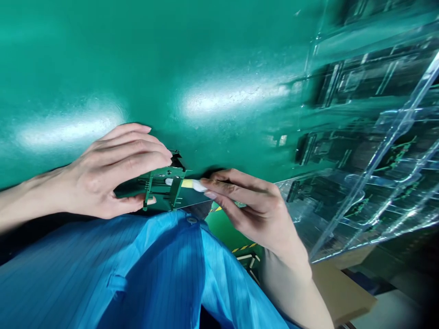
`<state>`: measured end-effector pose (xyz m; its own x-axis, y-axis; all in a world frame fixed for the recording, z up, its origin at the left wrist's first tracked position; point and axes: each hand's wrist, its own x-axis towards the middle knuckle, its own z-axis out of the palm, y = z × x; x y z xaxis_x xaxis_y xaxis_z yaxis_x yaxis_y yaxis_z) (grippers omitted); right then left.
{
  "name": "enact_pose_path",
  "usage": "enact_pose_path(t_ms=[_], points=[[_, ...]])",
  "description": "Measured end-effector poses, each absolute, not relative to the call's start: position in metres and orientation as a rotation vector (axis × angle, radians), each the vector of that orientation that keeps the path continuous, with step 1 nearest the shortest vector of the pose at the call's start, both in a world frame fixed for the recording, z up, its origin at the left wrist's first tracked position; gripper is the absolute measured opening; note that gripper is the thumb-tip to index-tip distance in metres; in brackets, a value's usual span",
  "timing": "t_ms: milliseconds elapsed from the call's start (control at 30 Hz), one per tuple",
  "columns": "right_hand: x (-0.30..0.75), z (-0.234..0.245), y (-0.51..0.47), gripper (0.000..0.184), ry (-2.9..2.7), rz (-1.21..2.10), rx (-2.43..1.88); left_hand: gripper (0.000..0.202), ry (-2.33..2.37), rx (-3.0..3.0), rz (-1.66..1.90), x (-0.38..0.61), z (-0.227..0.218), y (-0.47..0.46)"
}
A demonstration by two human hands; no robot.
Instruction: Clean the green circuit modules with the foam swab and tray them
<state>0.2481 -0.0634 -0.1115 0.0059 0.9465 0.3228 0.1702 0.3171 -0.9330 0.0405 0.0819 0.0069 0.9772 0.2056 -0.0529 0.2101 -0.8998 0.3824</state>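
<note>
My left hand [113,171] is closed around a small green circuit board [161,185] with black parts, holding it at the near edge of the green table [206,55]. My right hand [247,205] pinches a thin swab-like stick [192,184] with a white and yellow tip. Its tip touches the board's right side. Both hands are close together just above my blue smock [137,269].
A stack of clear plastic trays [370,151] holding dark boards fills the right side of the table. A cardboard box [339,292] sits below them. Yellow-black floor tape [243,248] shows between my arms.
</note>
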Motion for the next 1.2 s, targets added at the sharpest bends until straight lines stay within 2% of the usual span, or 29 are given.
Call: enact_pose_path(t_ms=[500,1200], points=[[0.235,-0.103,-0.059,0.014,-1.425,0.887,-1.052,0.037,0.318,2.731,-0.054,0.040,0.009,0.083],[0.242,-0.107,-0.072,0.016,-1.489,0.785,-1.201,0.037,0.336,2.721,-0.026,0.041,0.008,0.082]])
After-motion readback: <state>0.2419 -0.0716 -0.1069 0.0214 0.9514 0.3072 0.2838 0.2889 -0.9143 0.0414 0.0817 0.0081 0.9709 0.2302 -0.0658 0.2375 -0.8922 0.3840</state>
